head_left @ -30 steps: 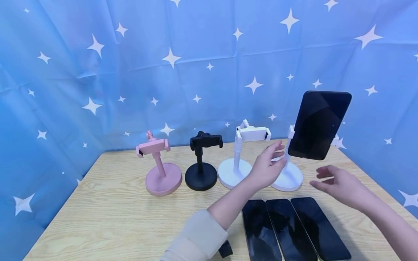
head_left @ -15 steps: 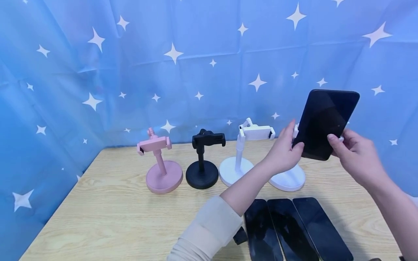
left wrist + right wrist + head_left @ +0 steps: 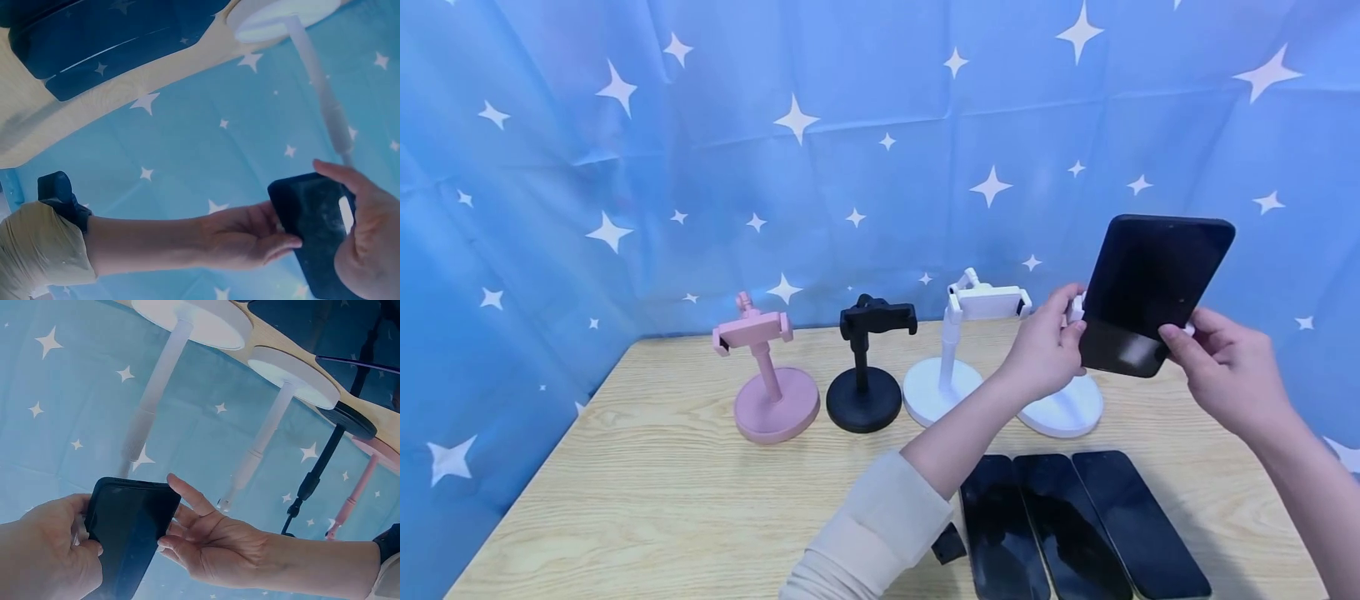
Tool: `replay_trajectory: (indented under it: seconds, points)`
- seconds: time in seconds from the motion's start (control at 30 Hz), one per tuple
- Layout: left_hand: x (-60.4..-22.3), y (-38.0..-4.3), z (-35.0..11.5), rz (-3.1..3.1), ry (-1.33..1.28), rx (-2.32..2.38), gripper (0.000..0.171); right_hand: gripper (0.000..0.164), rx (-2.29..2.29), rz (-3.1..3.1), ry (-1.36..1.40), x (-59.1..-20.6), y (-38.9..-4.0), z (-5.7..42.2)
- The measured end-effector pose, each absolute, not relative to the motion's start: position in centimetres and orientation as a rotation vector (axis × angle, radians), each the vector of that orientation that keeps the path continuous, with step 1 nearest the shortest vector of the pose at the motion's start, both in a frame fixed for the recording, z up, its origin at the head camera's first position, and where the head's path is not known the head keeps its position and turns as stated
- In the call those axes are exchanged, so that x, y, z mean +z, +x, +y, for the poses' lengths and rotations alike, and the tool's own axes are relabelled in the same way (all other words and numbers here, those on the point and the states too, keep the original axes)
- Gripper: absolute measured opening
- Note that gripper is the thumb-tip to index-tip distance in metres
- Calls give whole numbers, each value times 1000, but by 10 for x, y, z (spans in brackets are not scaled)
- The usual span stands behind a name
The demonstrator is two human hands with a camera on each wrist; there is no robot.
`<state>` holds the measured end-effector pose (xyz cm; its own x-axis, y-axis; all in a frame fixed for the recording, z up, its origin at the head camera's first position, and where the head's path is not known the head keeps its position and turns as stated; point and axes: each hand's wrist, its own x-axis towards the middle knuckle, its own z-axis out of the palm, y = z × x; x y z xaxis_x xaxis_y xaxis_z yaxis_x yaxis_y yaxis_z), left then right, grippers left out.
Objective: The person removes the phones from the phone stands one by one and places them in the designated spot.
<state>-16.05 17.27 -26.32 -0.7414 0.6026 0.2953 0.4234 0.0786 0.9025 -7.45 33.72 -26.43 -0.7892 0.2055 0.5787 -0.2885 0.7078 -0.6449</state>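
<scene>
A black smartphone (image 3: 1157, 292) sits tilted in the clamp of the rightmost white phone stand (image 3: 1063, 408), screen facing me. At the phone's lower left edge my left hand (image 3: 1048, 343) grips it beside the white clamp end (image 3: 1077, 308), thumb in front. Opposite, my right hand (image 3: 1232, 367) pinches the right edge, thumb on the screen and fingers behind. In the right wrist view, the phone (image 3: 131, 531) stands between both hands, its stand's pole (image 3: 156, 394) running to the round base. The back of the clamp is hidden.
Left of it stand another white phone stand (image 3: 942, 392), a black one (image 3: 863, 400) and a pink one (image 3: 777, 406). Three dark phones (image 3: 1071, 525) lie side by side on the wooden table (image 3: 662, 500) in front. A starry blue curtain (image 3: 850, 167) hangs behind.
Both hands have come up from apart to the phone's two sides and taken hold of it. Since then the phone has shifted slightly right and down, its tilt a little changed.
</scene>
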Motion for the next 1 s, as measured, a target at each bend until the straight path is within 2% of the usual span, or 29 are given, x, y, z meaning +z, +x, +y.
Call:
replay_trajectory:
  seconds: [0.5, 0.77, 0.93, 1.0]
  points:
    - [-274, -161, 163, 2125, 1133, 1888, 41, 48, 888, -2062, 146, -269, -80, 324]
    - [-268, -156, 156, 2070, 1185, 1886, 42, 37, 788, -2019, 234, -261, -71, 319]
    - [-261, -152, 142, 1925, 1202, 1856, 43, 18, 687, -2024, 268, -256, -63, 310]
    - [-258, -151, 133, 1857, 1220, 1849, 43, 17, 669, -2026, 293, -254, -59, 305]
